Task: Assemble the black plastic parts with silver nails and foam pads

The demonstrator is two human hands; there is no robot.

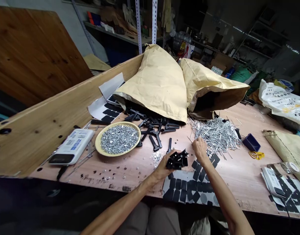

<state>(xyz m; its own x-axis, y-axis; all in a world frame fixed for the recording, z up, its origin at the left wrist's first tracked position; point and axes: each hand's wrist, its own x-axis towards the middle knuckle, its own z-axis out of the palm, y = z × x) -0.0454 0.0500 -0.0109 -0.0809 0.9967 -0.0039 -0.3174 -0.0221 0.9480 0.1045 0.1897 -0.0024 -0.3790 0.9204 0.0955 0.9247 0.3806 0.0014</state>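
Observation:
My left hand (162,166) is closed around a bunch of black plastic parts (176,160), held above the front middle of the table. My right hand (200,149) is at the left edge of a heap of thin metal pins (216,135). Its fingers are curled together, and whatever they grip is hidden. Behind my left hand, loose black plastic brackets (155,132) spill out from a large paper sack (157,81). Small metal washers (157,157) lie scattered beside my left wrist. Below both hands is a white sheet with black pads (184,186).
A yellow bowl (98,145) of small metal pieces stands left, beside a white power bank (74,147). Another open sack (213,81) leans behind the pins. A dark blue box (251,142) sits to the right. A wooden board (66,98) edges the table's left.

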